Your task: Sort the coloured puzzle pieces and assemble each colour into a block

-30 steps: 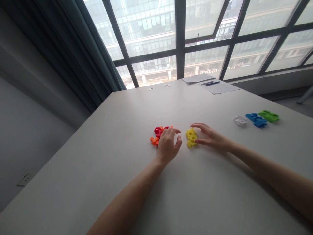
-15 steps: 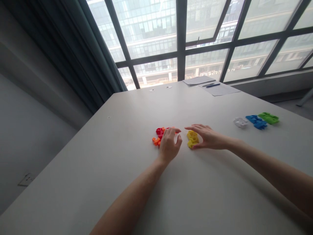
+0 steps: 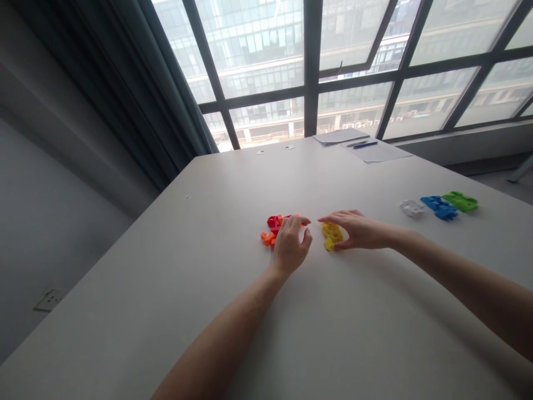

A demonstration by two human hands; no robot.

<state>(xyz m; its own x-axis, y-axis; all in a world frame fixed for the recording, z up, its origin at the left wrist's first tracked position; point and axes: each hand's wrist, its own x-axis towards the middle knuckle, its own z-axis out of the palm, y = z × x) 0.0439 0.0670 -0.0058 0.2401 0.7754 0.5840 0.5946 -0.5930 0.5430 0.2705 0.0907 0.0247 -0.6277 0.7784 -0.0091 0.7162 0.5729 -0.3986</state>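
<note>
My left hand point(image 3: 290, 240) rests over a small heap of red plastic pieces point(image 3: 273, 223) and orange plastic pieces point(image 3: 267, 239), partly covering them. Its thumb and forefinger are apart, with nothing visible between them. To the right, several yellow plastic pieces point(image 3: 332, 235) lie grouped on the table. Curved around their right side is my right hand point(image 3: 356, 229), fingers reaching over the far edge and thumb at the near edge. It is open and the yellow pieces stay on the tabletop.
White pieces point(image 3: 412, 208), blue pieces point(image 3: 440, 208) and green pieces point(image 3: 460, 201) lie in groups at the right of the white table point(image 3: 166, 289). Paper sheets point(image 3: 339, 136) and a blue pen point(image 3: 365, 144) are at the far edge, by the window.
My right hand has moved further over the yellow pieces, its fingers reaching past their far edge and its thumb lower at the near side. My left hand has barely moved.
</note>
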